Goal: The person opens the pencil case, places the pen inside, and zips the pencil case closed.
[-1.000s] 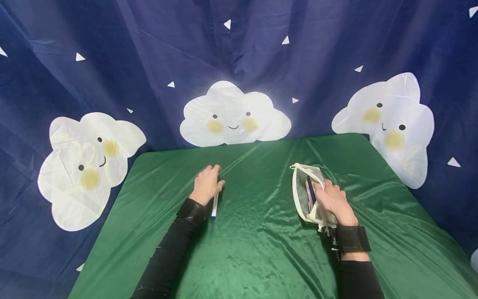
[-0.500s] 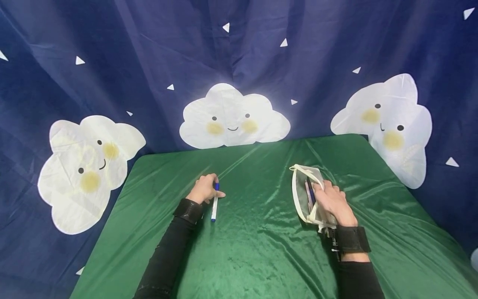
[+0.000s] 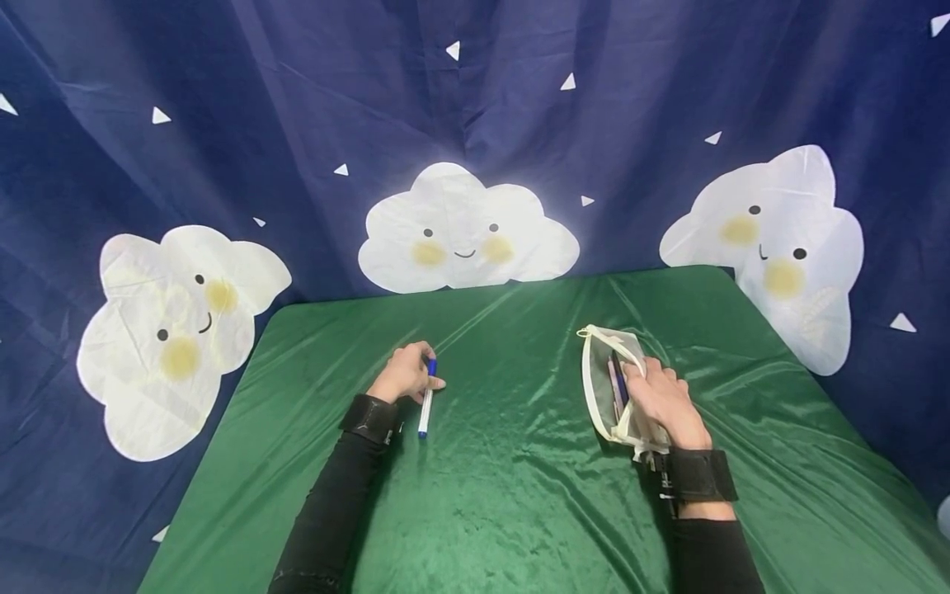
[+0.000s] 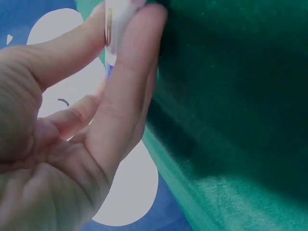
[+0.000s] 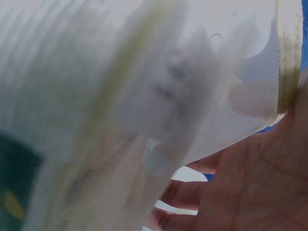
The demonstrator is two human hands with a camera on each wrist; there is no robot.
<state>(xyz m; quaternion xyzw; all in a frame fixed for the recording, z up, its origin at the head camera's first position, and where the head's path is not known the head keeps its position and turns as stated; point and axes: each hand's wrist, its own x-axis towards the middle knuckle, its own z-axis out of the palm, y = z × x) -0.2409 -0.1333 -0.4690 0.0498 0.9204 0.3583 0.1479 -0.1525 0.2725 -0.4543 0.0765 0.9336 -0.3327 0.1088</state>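
At the middle left of the table, my left hand [image 3: 406,373] pinches a white marker with blue ends [image 3: 426,411] between thumb and fingers. The left wrist view shows the marker's white barrel [image 4: 115,33] between the fingertips, with a bit of blue below. To the right lies a translucent mesh pencil case [image 3: 591,388] with cream zipper edging, its mouth spread wide. My right hand [image 3: 664,400] grips the case's right side, thumb at the opening. Pens [image 3: 618,384], one pinkish and one dark, are visible inside; the rest of the contents is hidden.
A wrinkled green cloth [image 3: 490,495] covers the table. Behind it hangs a dark blue curtain [image 3: 505,99] with smiling white clouds and small triangles. Each wrist wears a black strap [image 3: 701,474].
My left hand has shifted slightly down and left, uncovering the marker's blue upper end. The marker has barely moved. My right hand and the pencil case have stayed in place.
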